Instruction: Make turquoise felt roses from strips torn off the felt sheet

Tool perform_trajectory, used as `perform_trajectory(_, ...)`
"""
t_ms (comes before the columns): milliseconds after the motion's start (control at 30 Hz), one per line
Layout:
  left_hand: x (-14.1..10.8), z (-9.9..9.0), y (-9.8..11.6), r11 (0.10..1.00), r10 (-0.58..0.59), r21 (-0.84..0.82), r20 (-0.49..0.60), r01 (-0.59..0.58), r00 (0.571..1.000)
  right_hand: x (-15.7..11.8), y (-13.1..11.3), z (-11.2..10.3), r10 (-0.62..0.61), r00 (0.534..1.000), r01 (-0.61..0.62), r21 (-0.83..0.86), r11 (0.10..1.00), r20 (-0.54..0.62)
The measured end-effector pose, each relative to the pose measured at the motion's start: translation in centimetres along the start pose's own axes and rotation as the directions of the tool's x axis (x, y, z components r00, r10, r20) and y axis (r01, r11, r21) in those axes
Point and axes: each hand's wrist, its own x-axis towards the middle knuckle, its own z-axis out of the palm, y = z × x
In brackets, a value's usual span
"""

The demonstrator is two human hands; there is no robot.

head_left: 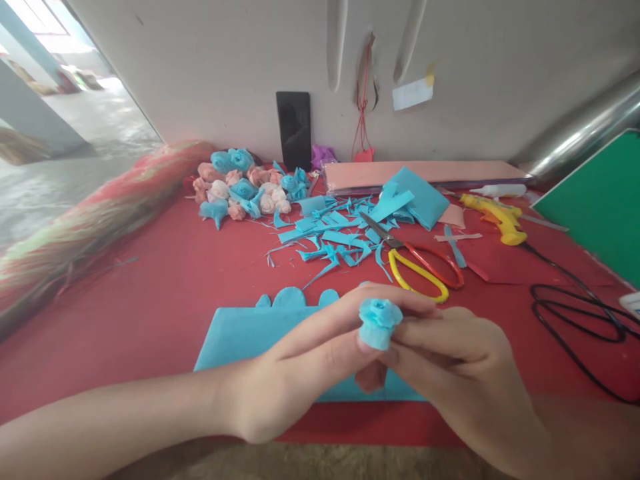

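Note:
A small blue crepe-paper flower (pixel 379 321) is held upright between both hands, near the bottom middle of the view. My left hand (pixel 300 367) comes from the left and pinches the flower's base with its thumb and fingers. From the right, my right hand (pixel 465 367) closes its fingertips on the flower's other side. Under the hands lies a folded blue paper sheet (pixel 240 333), with rounded blue paper pieces (pixel 289 297) along its far edge.
Scissors (pixel 395 247) lie beyond the hands beside blue paper scraps (pixel 340 233). Finished paper flowers (pixel 243 189) are heaped at the back left, near a black phone (pixel 294 130). A yellow glue gun (pixel 500 217) with its black cord (pixel 565 333) is at the right.

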Motion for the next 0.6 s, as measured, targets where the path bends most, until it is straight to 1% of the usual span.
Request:
perform_trajectory(67,-0.01,-0.06,0.24,1.000,0.015,0.004,0.013,-0.015,1.000,0.02,-0.03,-0.03,-0.037,0.999,0.037,0.002,0.999,-0.003)
perform_trajectory(133,0.01,-0.12,0.51,0.998,0.051,0.045,0.016,-0.052,0.999,0.07,-0.13,-0.04,-0.075,0.997,0.075,-0.022,0.997,-0.012)
perform_trajectory(233,0.13,-0.17,0.83,0.969,0.166,0.182,0.034,-0.169,0.986,0.10,-0.30,-0.05,-0.128,0.992,0.127,-0.074,0.989,-0.012)
perform_trajectory(300,0.22,-0.19,0.95,0.930,0.250,0.266,0.040,-0.252,0.967,0.07,-0.38,-0.06,-0.153,0.988,0.151,-0.130,0.980,-0.007)
perform_trajectory(367,0.28,-0.23,0.99,0.889,0.308,0.343,0.042,-0.304,0.950,0.01,-0.43,-0.08,-0.176,0.984,0.172,-0.213,0.962,-0.003)
perform_trajectory(467,0.21,-0.26,0.96,0.830,0.352,0.446,0.047,-0.335,0.935,-0.06,-0.47,-0.10,-0.204,0.979,0.198,-0.301,0.933,0.011)
perform_trajectory(600,-0.09,0.03,0.78,0.778,0.370,0.546,-0.001,-0.310,0.929,-0.10,-0.51,-0.11,-0.249,0.968,0.241,-0.359,0.902,0.025)
